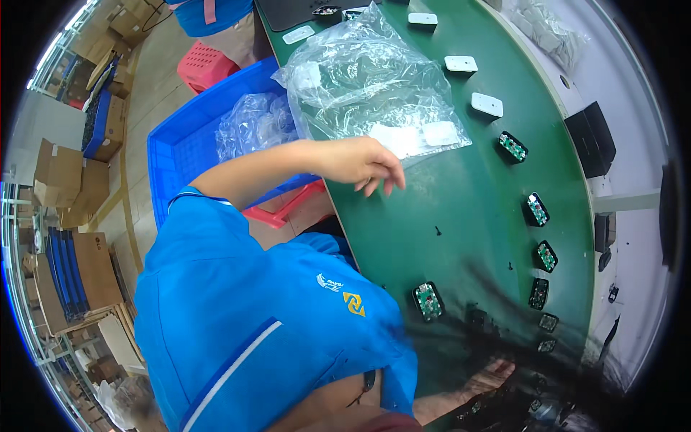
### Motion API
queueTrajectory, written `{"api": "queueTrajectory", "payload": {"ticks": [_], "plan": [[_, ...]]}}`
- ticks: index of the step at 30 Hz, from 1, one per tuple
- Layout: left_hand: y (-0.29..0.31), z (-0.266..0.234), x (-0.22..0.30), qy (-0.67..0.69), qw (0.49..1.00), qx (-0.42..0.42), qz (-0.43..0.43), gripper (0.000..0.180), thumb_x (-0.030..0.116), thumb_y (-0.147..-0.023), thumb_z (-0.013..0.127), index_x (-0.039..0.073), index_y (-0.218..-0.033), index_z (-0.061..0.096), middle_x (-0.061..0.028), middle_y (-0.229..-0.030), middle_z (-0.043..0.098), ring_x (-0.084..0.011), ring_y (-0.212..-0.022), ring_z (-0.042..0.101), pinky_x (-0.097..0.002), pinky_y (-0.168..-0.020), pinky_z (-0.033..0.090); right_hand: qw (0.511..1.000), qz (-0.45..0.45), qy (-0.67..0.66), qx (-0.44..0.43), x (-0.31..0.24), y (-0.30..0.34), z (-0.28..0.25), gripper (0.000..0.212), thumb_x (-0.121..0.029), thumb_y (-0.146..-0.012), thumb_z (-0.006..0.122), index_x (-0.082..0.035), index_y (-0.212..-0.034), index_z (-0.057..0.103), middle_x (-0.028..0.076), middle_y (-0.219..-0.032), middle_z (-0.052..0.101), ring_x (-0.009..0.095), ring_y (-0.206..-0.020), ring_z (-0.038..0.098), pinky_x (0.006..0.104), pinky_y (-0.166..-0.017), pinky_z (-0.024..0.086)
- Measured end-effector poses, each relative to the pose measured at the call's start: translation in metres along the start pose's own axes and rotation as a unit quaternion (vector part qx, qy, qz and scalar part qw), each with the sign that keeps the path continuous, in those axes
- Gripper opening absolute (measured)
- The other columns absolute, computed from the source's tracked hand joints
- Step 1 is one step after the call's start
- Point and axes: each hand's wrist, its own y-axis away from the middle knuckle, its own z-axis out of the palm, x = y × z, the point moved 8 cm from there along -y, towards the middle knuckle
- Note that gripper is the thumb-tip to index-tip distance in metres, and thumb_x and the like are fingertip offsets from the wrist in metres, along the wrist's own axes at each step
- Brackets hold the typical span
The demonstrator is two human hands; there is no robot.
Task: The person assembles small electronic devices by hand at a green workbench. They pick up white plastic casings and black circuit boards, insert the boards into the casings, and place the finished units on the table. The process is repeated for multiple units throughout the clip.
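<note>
My left hand [366,165] hangs over the green table beside a large clear plastic bag [367,79]. Its fingers are loosely bent and apart, with nothing in them. White flat parts [414,140] show through the bag's near end. My right hand [497,374] reaches over the table at the lower right; dark blurred strands cross near it and its fingers are too unclear to read. Between the hands, close to my body, lies an open black case with a green circuit board [428,302]. A small black piece [437,231] lies on the table.
Along the far side run more board-filled cases [512,147] and white-topped cases [486,106]. A blue bin [176,147] holding crumpled plastic stands left of the table, near a pink stool [205,66]. Another person [216,18] is at the top. Cardboard boxes [57,173] line the left.
</note>
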Motion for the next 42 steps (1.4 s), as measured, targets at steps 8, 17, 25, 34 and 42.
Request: {"api": "queueTrajectory", "payload": {"ticks": [8, 17, 25, 34, 42], "plan": [[-0.002, -0.076, -0.053, -0.389, 0.864, 0.318, 0.015, 0.025, -0.007, -0.075, 0.052, 0.004, -0.095, 0.062, -0.0141, -0.091, 0.056, -0.0324, -0.088, 0.057, -0.0399, -0.076, 0.046, 0.975, -0.088, 0.195, -0.064, -0.033, 0.022, 0.019, 0.028, -0.015, -0.083, 0.068, -0.001, -0.106, 0.06, 0.004, -0.084, 0.053, 0.013, -0.07, 0.048, 0.0262, -0.067, 0.044], [-0.033, 0.001, -0.027, -0.362, 0.923, 0.063, 0.11, 0.026, 0.001, -0.075, 0.063, 0.012, -0.098, 0.063, -0.0088, -0.103, 0.049, -0.0279, -0.102, 0.05, -0.0364, -0.08, 0.046, 0.971, -0.034, 0.211, -0.11, 0.021, 0.023, 0.01, 0.023, -0.008, -0.083, 0.065, -0.001, -0.104, 0.059, 0.005, -0.088, 0.054, 0.013, -0.07, 0.051, 0.0258, -0.064, 0.045], [-0.046, -0.02, -0.029, -0.492, 0.819, 0.292, 0.051, 0.034, 0.019, -0.076, 0.068, 0.009, -0.103, 0.051, -0.0152, -0.102, 0.047, -0.0313, -0.095, 0.052, -0.0409, -0.069, 0.05, 0.975, -0.068, 0.199, -0.068, -0.018, 0.026, 0.017, 0.013, -0.01, -0.085, 0.063, -0.001, -0.092, 0.057, 0.006, -0.084, 0.055, 0.016, -0.071, 0.052, 0.0268, -0.063, 0.044], [-0.03, -0.096, -0.069, -0.172, 0.922, 0.345, -0.034, 0.041, 0.013, -0.083, 0.061, 0.008, -0.121, 0.045, -0.01, -0.077, 0.057, -0.0224, -0.069, 0.059, -0.0348, -0.065, 0.047, 0.967, -0.008, 0.25, -0.048, -0.004, 0.013, -0.007, 0.016, -0.016, -0.088, 0.06, -0.002, -0.093, 0.055, 0.006, -0.083, 0.056, 0.015, -0.076, 0.054, 0.028, -0.068, 0.045], [-0.016, -0.031, 0.036, 0.032, 0.969, 0.233, 0.071, 0.041, 0.002, -0.088, 0.048, 0.009, -0.128, 0.044, -0.0003, -0.073, 0.052, -0.008, -0.06, 0.054, -0.0237, -0.055, 0.046, 0.994, 0.084, -0.075, 0.002, -0.033, 0.004, 0.009, 0.019, -0.009, -0.091, 0.055, 0.004, -0.104, 0.054, 0.012, -0.09, 0.061, 0.017, -0.08, 0.059, 0.0263, -0.073, 0.049]]}}
